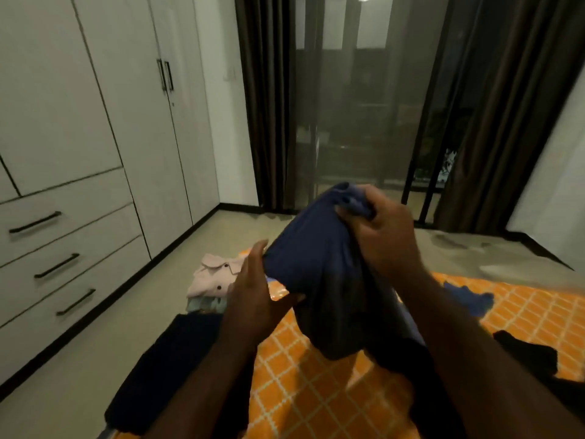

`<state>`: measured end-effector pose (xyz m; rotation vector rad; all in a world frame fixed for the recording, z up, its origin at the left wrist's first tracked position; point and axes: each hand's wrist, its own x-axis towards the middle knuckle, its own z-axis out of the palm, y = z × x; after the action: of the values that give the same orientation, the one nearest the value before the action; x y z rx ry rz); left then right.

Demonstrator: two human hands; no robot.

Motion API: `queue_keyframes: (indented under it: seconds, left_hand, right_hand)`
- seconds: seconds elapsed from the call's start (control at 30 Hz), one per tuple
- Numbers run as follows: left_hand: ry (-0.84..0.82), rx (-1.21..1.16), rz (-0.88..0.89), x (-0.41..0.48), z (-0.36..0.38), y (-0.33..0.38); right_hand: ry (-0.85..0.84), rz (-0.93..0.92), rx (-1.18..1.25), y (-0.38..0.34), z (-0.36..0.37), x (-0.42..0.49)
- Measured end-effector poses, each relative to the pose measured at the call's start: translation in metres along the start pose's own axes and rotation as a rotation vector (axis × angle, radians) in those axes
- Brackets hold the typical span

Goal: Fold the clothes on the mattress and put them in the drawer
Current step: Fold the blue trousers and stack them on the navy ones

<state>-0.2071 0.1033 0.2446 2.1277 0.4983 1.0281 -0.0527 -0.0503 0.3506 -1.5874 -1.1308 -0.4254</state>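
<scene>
A dark blue garment [319, 264] hangs in the air above the orange patterned mattress [316, 391]. My right hand [383, 236] grips its bunched top edge. My left hand [253, 289] has its fingers straight along the garment's left side, with the thumb under the cloth. A folded pink shirt [212, 275] lies on a small pile at the mattress's far left corner. A dark folded garment [164, 369] lies at the mattress's left edge. A blue cloth [471, 299] and a black cloth [531, 356] lie on the right. Three drawers [47, 242] in the wardrobe are shut.
A white wardrobe [104, 106] with black handles lines the left wall. Bare floor [79, 369] runs between it and the mattress. Dark curtains [493, 122] frame a glass door [348, 106] straight ahead. A grey rumpled sheet [474, 251] lies beyond the mattress.
</scene>
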Motion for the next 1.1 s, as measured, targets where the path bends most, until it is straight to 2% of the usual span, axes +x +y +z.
queue_keyframes:
  seconds: [0.03,0.1,0.17,0.23,0.37,0.47,0.6,0.67,0.73,0.77,0.8,0.87,0.9,0.97,1.1]
  left_hand:
    - [0.003,-0.066,-0.085,0.016,-0.013,0.014]
    - [-0.012,-0.349,-0.183,0.052,-0.038,0.047]
    - [-0.146,-0.617,-0.191,0.086,-0.059,0.085]
    - [-0.222,-0.722,-0.133,0.117,-0.076,0.125]
    - [-0.179,-0.849,-0.079,0.176,-0.102,0.198]
    - [-0.105,-0.708,-0.045,0.217,-0.121,0.235]
    - [-0.031,-0.366,0.110,0.254,-0.155,0.287]
    - [0.005,-0.215,0.196,0.263,-0.168,0.309]
    - [0.063,-0.093,0.254,0.274,-0.178,0.332]
    - [0.103,-0.056,0.278,0.279,-0.183,0.343]
    - [0.143,-0.024,0.279,0.283,-0.189,0.354]
    - [0.181,0.045,0.263,0.291,-0.198,0.369]
    - [0.164,0.070,0.251,0.292,-0.203,0.374]
    - [0.129,0.042,0.238,0.296,-0.208,0.381]
    - [0.147,0.047,0.303,0.297,-0.218,0.387]
  right_hand:
    - [0.053,0.003,0.053,-0.013,-0.010,0.017]
    - [0.144,-0.021,0.116,-0.038,-0.028,0.049]
    - [0.192,-0.043,0.172,-0.058,-0.045,0.077]
    - [0.205,-0.063,0.240,-0.077,-0.063,0.102]
    - [0.118,-0.013,0.368,-0.109,-0.108,0.155]
    - [-0.008,0.013,0.143,-0.113,-0.133,0.198]
    - [-0.080,0.068,-0.097,-0.134,-0.169,0.249]
    - [0.004,-0.030,-0.295,-0.151,-0.186,0.263]
    - [0.219,-0.170,-0.453,-0.161,-0.195,0.275]
    - [0.280,-0.205,-0.462,-0.165,-0.197,0.280]
    - [0.264,-0.203,-0.487,-0.170,-0.199,0.286]
    - [0.100,-0.152,-0.602,-0.181,-0.199,0.294]
    - [0.080,-0.144,-0.636,-0.187,-0.202,0.297]
    - [0.188,-0.160,-0.591,-0.199,-0.211,0.303]
    - [0.231,-0.175,-0.587,-0.208,-0.218,0.308]
